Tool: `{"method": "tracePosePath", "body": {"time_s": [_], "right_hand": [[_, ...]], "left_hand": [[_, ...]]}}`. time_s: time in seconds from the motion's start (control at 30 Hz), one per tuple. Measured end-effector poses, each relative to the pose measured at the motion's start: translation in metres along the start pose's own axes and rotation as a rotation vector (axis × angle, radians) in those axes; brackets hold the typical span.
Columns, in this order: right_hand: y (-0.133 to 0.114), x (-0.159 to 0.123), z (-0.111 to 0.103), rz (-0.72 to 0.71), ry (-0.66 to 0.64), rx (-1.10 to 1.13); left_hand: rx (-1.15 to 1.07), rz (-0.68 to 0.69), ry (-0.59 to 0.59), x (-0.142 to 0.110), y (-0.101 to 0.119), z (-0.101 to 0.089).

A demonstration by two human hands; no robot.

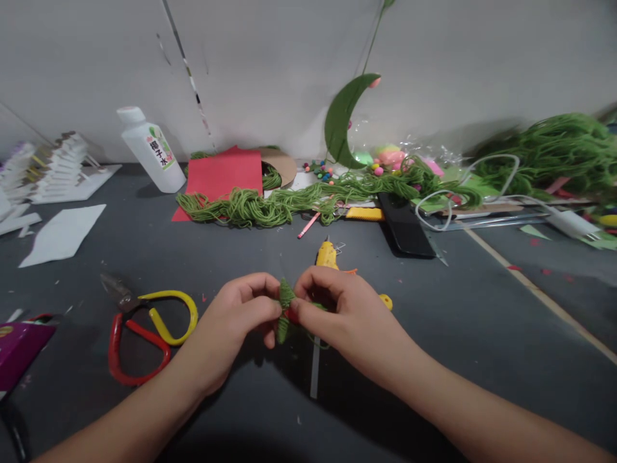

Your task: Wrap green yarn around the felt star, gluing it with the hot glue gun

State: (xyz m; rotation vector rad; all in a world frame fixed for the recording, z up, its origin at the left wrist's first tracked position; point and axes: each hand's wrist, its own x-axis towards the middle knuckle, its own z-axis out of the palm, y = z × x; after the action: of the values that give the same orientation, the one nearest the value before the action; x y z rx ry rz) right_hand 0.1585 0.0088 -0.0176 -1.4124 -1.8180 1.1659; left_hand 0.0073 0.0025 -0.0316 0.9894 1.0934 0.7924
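Note:
Between my two hands is a small green yarn-wrapped piece (286, 294) with a bit of red at its middle. My left hand (245, 305) pinches it from the left with thumb and fingers. From the other side, my right hand (332, 302) closes thumb and forefinger on it near the red bit. A loose strand of green yarn trails under the right hand. Just beyond that hand lies a yellow glue gun (328, 253), largely covered by it, and a clear glue stick (315, 370) shows below.
Red-and-yellow-handled pliers (126, 308) lie to the left. Farther back are a white bottle (153, 151), red paper (222, 173), green yarn (250, 207), a yellow cutter (365, 213), a black phone (405, 225) and a white charger (572, 224). A green crescent (341, 122) leans against the wall.

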Motion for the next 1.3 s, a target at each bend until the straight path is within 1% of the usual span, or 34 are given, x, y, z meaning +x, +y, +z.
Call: {"method": "tracePosePath", "body": {"time_s": [0.13, 0.27, 0.33, 0.47, 0.57, 0.63, 0.73, 0.9, 1.0, 1.1, 1.17, 1.23, 1.3], "right_hand": [[-0.001, 0.0, 0.001, -0.003, 0.0, -0.013], [-0.001, 0.0, 0.001, 0.004, -0.02, -0.001], [-0.001, 0.0, -0.002, 0.021, -0.042, 0.013], [0.001, 0.001, -0.009, 0.035, -0.099, 0.1], [0.001, 0.002, -0.015, 0.027, -0.043, 0.095], [0.001, 0.002, -0.018, 0.029, -0.003, 0.02], [0.002, 0.002, -0.017, -0.01, 0.009, -0.068], [0.005, 0.001, -0.013, -0.122, 0.056, -0.152], [0.005, 0.0, -0.012, -0.18, 0.071, -0.17], [0.003, -0.003, -0.013, -0.26, 0.124, -0.159], [0.002, -0.006, -0.014, -0.369, 0.127, -0.178], [0.001, -0.01, -0.012, -0.552, 0.089, -0.243], [0.001, -0.014, -0.009, -0.741, 0.013, -0.385]], "left_hand": [[0.064, -0.006, 0.029, 0.001, -0.001, -0.001], [0.04, -0.001, -0.012, 0.001, -0.001, -0.003], [0.033, -0.001, -0.033, 0.001, 0.0, -0.003], [0.04, -0.026, -0.002, 0.002, 0.002, -0.003], [0.006, -0.004, 0.021, 0.003, 0.003, -0.003], [-0.003, 0.016, 0.037, 0.004, 0.003, -0.004], [-0.014, 0.03, 0.051, 0.004, 0.003, -0.005], [0.036, 0.055, 0.041, 0.001, 0.002, -0.005], [0.107, 0.05, 0.09, 0.0, 0.001, -0.004], [0.133, 0.092, 0.144, 0.002, 0.001, -0.006], [0.153, 0.147, 0.216, 0.005, 0.002, -0.009], [0.171, 0.215, 0.316, 0.008, 0.003, -0.014], [0.176, 0.273, 0.42, 0.013, 0.002, -0.018]]}}
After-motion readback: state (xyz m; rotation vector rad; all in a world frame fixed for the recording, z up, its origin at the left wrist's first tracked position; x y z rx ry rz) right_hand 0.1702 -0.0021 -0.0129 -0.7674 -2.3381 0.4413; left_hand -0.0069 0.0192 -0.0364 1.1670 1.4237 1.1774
